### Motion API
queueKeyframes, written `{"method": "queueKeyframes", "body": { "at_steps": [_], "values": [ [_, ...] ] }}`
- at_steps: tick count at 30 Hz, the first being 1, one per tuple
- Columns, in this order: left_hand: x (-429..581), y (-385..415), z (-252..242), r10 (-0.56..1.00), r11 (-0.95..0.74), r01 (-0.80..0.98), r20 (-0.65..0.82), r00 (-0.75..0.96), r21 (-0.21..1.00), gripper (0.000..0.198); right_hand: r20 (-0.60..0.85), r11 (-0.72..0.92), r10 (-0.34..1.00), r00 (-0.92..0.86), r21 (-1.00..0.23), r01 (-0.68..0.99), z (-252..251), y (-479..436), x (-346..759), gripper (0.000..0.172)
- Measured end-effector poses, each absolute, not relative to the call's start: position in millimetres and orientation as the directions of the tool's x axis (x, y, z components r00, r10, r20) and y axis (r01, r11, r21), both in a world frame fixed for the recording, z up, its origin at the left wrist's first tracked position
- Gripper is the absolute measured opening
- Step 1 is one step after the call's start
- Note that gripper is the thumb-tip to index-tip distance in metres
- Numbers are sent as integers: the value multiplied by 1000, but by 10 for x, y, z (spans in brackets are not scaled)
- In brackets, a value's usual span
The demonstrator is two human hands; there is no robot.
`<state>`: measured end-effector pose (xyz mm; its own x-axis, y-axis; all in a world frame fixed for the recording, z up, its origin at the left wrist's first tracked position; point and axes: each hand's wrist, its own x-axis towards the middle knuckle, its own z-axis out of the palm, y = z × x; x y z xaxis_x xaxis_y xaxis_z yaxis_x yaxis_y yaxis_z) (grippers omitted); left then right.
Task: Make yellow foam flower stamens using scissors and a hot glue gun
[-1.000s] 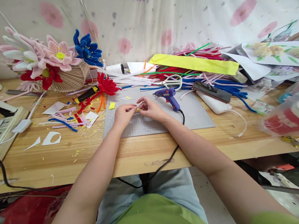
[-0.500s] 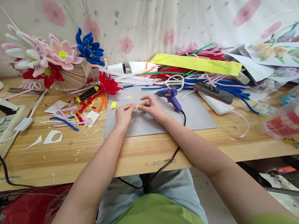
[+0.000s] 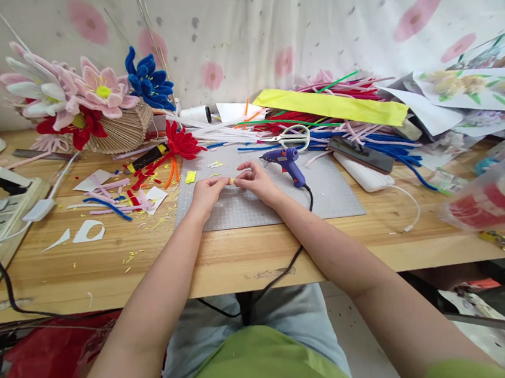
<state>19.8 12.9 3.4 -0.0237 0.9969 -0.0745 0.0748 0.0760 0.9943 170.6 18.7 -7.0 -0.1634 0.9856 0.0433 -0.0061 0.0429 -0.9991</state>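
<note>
Over the grey cutting mat (image 3: 326, 202), my left hand (image 3: 210, 196) and my right hand (image 3: 256, 182) meet at their fingertips. Between them is a small yellow piece (image 3: 232, 181), pinched from both sides; it looks like yellow paper or felt, mostly covered by the fingers. A purple glue gun (image 3: 289, 164) lies on the mat just right of my right hand. Left of my hands sits a yellow strip (image 3: 190, 177). Behind it a red fuzzy flower (image 3: 182, 140) lies on its side.
Scissors (image 3: 295, 138) lie behind the glue gun, by a heap of coloured pipe cleaners (image 3: 388, 153) and a yellow sheet (image 3: 329, 107). A phone (image 3: 361, 154) is on the right. Scraps, a power strip (image 3: 10, 250) and a flower basket (image 3: 124, 130) occupy the left.
My hands stay in nearly the same place, fingertips still together on the yellow piece. The left fingers have shifted slightly to the right. The view has moved a touch.
</note>
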Motion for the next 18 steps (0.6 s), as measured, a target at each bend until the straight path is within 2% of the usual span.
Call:
{"method": "queueKeyframes", "body": {
  "at_steps": [10, 18],
  "values": [
    [156, 156, 36, 995, 91, 8, -91, 28, 996, 23, 55, 53, 980, -191, -998, -15, -83, 189, 1709, 45],
    [165, 147, 26, 994, 97, 11, -97, 48, 995, 32, 64, 54, 978, -197, -997, -58, -80, 195, 1702, 44]
  ]
}}
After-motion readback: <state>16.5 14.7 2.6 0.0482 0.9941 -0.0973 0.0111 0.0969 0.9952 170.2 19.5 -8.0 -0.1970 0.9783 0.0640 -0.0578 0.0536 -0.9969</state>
